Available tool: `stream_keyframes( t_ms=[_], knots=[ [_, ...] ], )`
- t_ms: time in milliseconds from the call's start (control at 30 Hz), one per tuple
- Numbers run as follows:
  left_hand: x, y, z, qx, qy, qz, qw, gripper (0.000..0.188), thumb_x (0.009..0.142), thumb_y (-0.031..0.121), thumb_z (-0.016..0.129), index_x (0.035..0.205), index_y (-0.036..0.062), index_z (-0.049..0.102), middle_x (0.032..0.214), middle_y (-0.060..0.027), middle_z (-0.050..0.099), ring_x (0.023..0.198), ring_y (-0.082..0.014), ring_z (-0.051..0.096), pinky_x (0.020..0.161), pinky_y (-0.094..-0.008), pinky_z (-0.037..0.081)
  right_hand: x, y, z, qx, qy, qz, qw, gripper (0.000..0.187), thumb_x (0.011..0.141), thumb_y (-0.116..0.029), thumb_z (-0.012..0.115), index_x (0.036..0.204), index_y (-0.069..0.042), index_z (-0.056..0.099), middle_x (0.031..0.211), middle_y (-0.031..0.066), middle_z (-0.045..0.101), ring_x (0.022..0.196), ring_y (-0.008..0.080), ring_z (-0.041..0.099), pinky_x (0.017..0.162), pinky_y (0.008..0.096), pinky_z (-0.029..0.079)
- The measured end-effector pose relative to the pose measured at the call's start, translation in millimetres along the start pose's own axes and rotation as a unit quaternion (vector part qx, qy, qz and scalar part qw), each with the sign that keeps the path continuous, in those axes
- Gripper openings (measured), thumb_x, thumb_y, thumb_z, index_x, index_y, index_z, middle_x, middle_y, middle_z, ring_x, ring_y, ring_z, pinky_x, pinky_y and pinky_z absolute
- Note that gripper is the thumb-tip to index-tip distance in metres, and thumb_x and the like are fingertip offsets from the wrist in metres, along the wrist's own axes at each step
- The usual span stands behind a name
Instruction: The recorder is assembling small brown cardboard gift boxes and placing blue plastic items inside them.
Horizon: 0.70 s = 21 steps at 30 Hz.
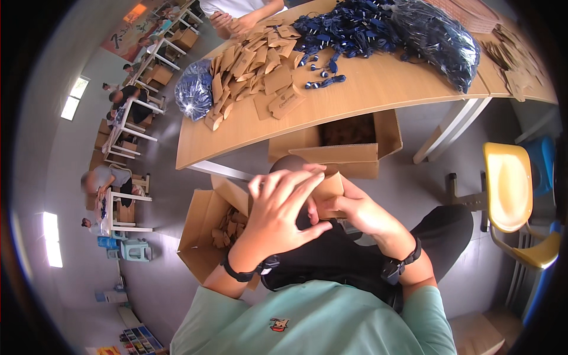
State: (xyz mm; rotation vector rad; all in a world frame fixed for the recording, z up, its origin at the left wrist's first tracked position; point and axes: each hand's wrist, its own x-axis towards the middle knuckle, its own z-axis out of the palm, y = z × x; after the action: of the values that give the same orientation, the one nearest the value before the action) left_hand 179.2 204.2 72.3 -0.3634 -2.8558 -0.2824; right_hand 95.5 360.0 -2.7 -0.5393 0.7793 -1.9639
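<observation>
Head view. Box (329, 188): near centre, toward 3 o'clock, gripped by right hand (368, 212). Left hand (283, 207): fingers spread beside it; contact, I cannot tell. Step, I judge: shaping the box; next calls for steady right grip.

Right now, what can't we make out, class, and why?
Head view:
Left part of the folded brown cardboard packet: behind the left hand.
Head of the white-shirted co-worker: cut off by the upper edge.
Far side of the open brown cardboard box: behind the wooden tabletop.
</observation>
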Motion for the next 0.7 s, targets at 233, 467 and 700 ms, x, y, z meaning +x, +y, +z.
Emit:
stream_keyframes(
  t_ms=[233, 467, 700],
  knots=[
    [5, 0, 22, -0.008, 0.041, -0.009, 0.999, 0.082, 0.050, 0.036, 0.092, 0.119, 0.0060, 0.061, 0.115, -0.0076, 0.059, 0.102, -0.0289, 0.055, 0.090, -0.0419, 0.038, 3, 15, -2, 0.012, -0.009, -0.016, 1.000, 0.060, 0.096, -0.007, 0.047, 0.151, -0.006, 0.022, 0.116, 0.0072, 0.053, 0.101, 0.0138, 0.054, 0.090, 0.0281, 0.046],
    [-4, -26, 25, -0.379, 0.024, -0.019, 0.925, 0.101, 0.054, 0.037, 0.097, 0.133, -0.0050, 0.050, 0.119, -0.0122, 0.058, 0.102, -0.0202, 0.056, 0.084, -0.0347, 0.049, 7, 16, -12, -0.028, 0.045, -0.166, 0.985, 0.026, 0.097, -0.016, 0.062, 0.119, -0.003, 0.058, 0.110, 0.0038, 0.057, 0.101, 0.0139, 0.056, 0.091, 0.0318, 0.047],
    [-7, -20, 23, -0.697, -0.067, -0.143, 0.699, 0.068, 0.093, 0.042, 0.052, 0.141, -0.0055, 0.043, 0.129, -0.0158, 0.056, 0.102, -0.0261, 0.061, 0.090, -0.0377, 0.049, 1, 8, -14, -0.012, 0.083, -0.226, 0.971, 0.012, 0.091, -0.012, 0.071, 0.094, 0.000, 0.069, 0.099, 0.0031, 0.058, 0.090, 0.0132, 0.055, 0.084, 0.0302, 0.046]
  ],
)
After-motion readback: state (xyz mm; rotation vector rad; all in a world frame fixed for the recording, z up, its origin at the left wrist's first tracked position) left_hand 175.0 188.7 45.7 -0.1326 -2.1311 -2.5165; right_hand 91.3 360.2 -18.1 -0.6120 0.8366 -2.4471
